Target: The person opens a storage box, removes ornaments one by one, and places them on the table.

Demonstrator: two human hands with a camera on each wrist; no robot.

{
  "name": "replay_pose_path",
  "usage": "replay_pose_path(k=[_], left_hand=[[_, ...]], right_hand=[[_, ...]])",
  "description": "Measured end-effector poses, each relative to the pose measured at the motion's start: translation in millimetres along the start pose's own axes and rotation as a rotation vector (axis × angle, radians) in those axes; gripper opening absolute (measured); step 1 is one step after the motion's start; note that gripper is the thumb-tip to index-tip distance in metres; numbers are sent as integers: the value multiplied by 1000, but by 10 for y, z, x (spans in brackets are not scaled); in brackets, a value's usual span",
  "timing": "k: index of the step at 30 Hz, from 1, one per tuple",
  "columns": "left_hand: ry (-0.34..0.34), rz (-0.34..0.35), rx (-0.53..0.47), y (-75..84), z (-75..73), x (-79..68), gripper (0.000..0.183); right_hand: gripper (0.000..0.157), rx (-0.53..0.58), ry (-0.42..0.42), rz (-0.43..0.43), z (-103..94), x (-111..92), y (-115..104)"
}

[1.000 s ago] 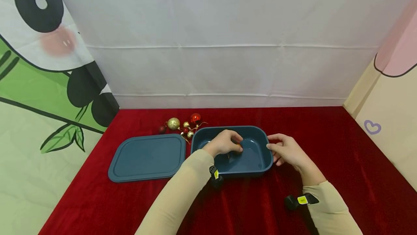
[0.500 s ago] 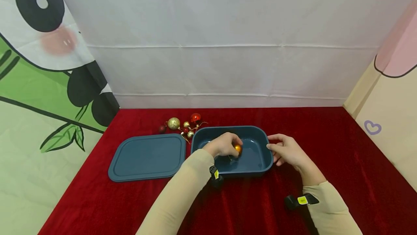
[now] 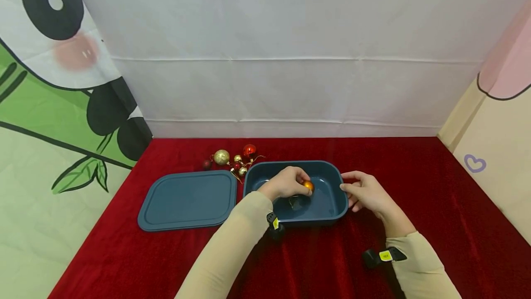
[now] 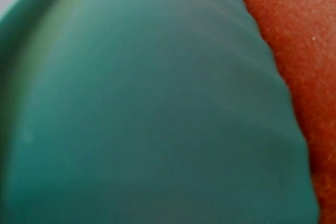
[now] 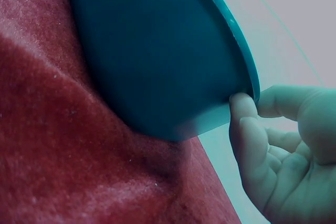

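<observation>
A deep blue rectangular box (image 3: 327,200) stands uncovered on the red cloth in the head view. My left hand (image 3: 286,183) reaches into it, thumb and fingers pinching a shiny orange-gold Christmas bauble (image 3: 309,185). Below that hand lies something thin and dark, too small to make out. My right hand (image 3: 368,193) is at the box's right end. In the right wrist view its thumb and fingertips pinch the box rim (image 5: 244,45). The left wrist view shows only the box's outer wall (image 4: 168,103) up close; the hand and bauble are out of sight there.
Left of the box lies a flat blue lid (image 3: 188,198). Behind, a cluster of baubles holds a glittery gold ball (image 3: 221,157), a red ball (image 3: 249,150) and several small ones. A white cloth wall (image 3: 290,96) rises at the table's far edge.
The bauble, hidden behind my left fingers at first, has come into view and shifted slightly right inside the box. My right hand has stayed at the rim.
</observation>
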State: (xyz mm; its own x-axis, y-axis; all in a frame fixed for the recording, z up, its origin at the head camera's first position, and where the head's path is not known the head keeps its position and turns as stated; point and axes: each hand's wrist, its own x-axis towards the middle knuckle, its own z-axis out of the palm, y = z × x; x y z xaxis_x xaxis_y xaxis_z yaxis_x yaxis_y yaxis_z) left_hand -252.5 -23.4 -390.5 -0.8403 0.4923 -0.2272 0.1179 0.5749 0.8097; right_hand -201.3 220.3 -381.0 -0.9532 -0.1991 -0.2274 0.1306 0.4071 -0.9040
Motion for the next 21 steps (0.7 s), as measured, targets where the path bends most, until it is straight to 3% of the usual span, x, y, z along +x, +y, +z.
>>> replay_pose_path(k=[21], left_hand=[[147,76,-201,101,-79,-23,37]], right_hand=[[50,9,-4,11,-14,-30,-51]])
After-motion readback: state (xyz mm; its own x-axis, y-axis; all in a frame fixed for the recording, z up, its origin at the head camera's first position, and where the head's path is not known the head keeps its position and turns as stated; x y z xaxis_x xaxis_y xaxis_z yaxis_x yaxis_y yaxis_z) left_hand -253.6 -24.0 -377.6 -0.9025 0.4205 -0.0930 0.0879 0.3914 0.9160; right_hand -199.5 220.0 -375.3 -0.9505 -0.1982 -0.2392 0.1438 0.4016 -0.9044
